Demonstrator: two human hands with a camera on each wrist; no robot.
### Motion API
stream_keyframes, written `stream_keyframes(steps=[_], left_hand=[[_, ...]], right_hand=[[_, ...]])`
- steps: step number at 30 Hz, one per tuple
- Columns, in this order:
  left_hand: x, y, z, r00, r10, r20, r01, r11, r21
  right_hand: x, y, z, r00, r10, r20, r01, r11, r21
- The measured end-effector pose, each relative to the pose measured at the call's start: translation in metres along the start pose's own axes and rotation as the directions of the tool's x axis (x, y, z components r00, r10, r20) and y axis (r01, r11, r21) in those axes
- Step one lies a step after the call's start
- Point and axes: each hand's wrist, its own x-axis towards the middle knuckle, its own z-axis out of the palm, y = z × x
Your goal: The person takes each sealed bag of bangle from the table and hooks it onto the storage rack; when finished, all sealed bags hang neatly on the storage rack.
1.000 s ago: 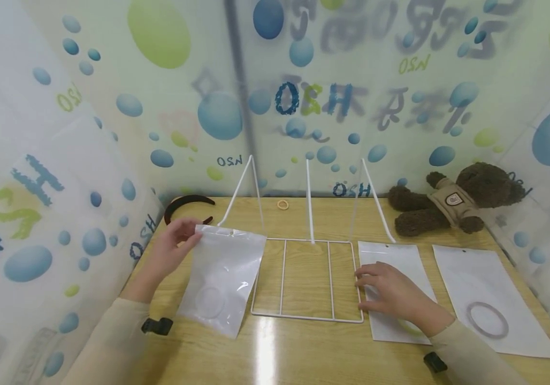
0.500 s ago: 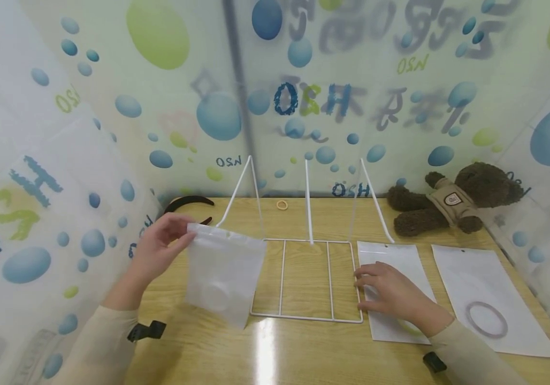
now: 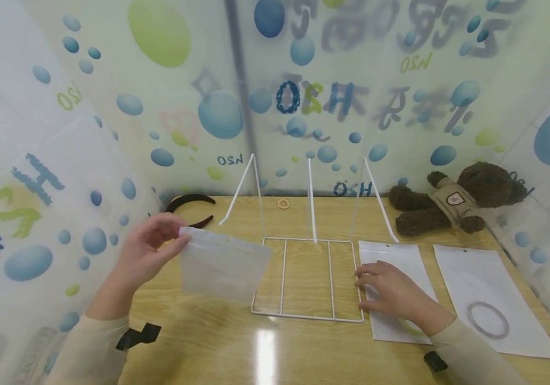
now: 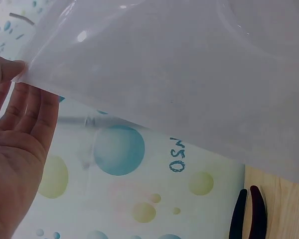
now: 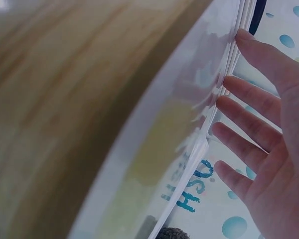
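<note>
Tilting up left of the wire rack [image 3: 283,278]: white bag [image 3: 224,264], left grip [image 3: 144,254] pinching.
Bag still hand-held; right grip [image 3: 391,291] relaxed at rack's right side, contact unclear.

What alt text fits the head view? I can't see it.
A left hand pinches a pale bag by its corner above a wooden table; the right hand is over a second bag beside a white wire rack. A third bag and teddy bear lie at right.

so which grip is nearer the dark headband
Left: the left grip is just in front of the headband, pinching a bag; the right grip is at the right edge of the wire rack, over another bag.
</note>
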Motion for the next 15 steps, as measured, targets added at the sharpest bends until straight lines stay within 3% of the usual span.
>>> stream_keyframes(steps=[5,9,15], left_hand=[[0.005,0.009,0.001,0.999,0.048,0.008,-0.047,0.996,-0.078],[0.006,0.015,0.001,0.996,0.091,-0.021,-0.093,0.986,-0.135],[0.008,0.024,0.001,0.989,0.124,-0.077,-0.133,0.983,-0.128]], right_hand=[[0.0,0.001,0.001,1.0,-0.003,-0.02,0.003,1.0,0.001],[0.0,0.001,0.003,1.0,0.018,0.001,-0.018,1.0,0.004],[0.0,0.0,0.003,0.998,0.05,0.041,-0.05,0.999,-0.006]])
